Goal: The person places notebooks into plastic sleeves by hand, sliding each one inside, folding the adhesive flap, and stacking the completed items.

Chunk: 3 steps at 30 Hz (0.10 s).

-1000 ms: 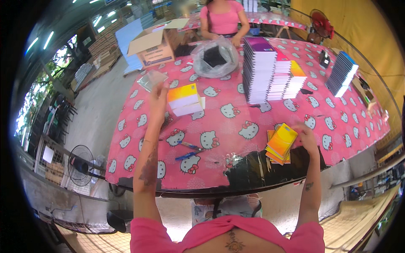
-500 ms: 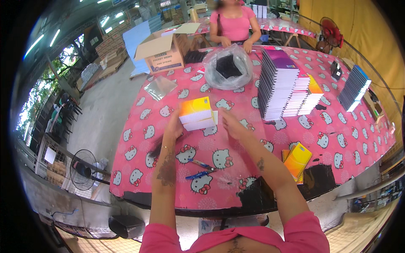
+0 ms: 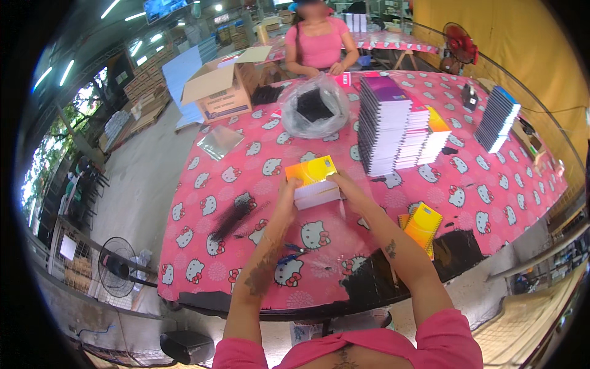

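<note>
A thick block of small notebooks with yellow-orange covers [image 3: 312, 170] and white pages is held over the middle of the table. My left hand [image 3: 290, 192] grips its left side, the thumb on the cover. At its right side my right hand [image 3: 345, 188] is closed on it too. To the left of my left hand lies a bundle of black binding coils [image 3: 233, 218]. Below the block, beside my left forearm, are small blue-handled tools [image 3: 289, 257], their kind unclear. Yellow spiral notebooks [image 3: 424, 226] lie to the right of my right forearm.
Tall stacks of spiral notebooks [image 3: 384, 132] stand right of centre, with another stack [image 3: 496, 120] farther right. A clear plastic bag [image 3: 301, 126] with black contents, a clear sheet [image 3: 219, 142] and a cardboard box [image 3: 221, 95] are beyond. A person [image 3: 319, 46] stands across the table.
My right hand, earlier open and apart from the notebooks, has closed on their right side. The block has shifted right in the picture, and the view has turned slightly. The coils are more exposed.
</note>
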Tool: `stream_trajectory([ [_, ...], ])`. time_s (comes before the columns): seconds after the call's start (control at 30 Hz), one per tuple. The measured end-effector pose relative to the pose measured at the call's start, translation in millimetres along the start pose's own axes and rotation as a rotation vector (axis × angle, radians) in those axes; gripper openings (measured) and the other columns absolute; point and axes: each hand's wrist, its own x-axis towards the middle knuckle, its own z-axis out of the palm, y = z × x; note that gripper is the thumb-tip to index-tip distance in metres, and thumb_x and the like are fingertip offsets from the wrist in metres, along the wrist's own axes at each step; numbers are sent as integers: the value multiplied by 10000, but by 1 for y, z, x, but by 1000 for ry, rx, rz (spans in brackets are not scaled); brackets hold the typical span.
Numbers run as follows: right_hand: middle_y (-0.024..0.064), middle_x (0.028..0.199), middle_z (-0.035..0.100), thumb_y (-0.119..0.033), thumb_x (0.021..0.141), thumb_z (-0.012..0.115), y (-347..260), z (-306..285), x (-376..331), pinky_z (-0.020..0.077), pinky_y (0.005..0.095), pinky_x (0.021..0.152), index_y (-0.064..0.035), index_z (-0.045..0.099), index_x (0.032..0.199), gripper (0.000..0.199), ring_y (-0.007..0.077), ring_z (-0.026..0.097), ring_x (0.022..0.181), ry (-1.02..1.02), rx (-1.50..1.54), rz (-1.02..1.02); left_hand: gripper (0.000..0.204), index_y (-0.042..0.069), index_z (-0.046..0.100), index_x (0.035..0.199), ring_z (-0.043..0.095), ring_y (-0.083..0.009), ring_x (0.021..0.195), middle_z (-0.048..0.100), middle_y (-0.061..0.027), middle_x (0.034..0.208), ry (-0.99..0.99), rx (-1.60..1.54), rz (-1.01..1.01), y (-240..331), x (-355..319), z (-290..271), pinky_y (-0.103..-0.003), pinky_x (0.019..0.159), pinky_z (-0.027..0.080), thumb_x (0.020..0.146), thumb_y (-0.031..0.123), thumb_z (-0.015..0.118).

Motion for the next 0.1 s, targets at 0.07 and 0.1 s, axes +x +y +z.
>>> stream_trajectory([
  [0.07, 148, 1314, 543, -345, 876, 654, 0, -35, -26, 406, 376, 1044, 9, 349, 1462, 750, 235, 527, 1218, 65, -47, 25, 533, 99, 467, 1316, 557, -236, 1138, 550, -80, 1234, 53, 23, 54, -9, -34, 52, -453, 939, 475, 838, 268, 629],
  [0.1, 149, 1336, 529, -360, 875, 657, 3, -33, -35, 403, 384, 1051, 2, 340, 1472, 767, 236, 529, 1219, 46, -78, 56, 579, 128, 428, 1354, 489, -227, 1236, 530, -76, 1271, 23, 87, 51, -9, -36, 45, -438, 1031, 413, 835, 277, 639],
])
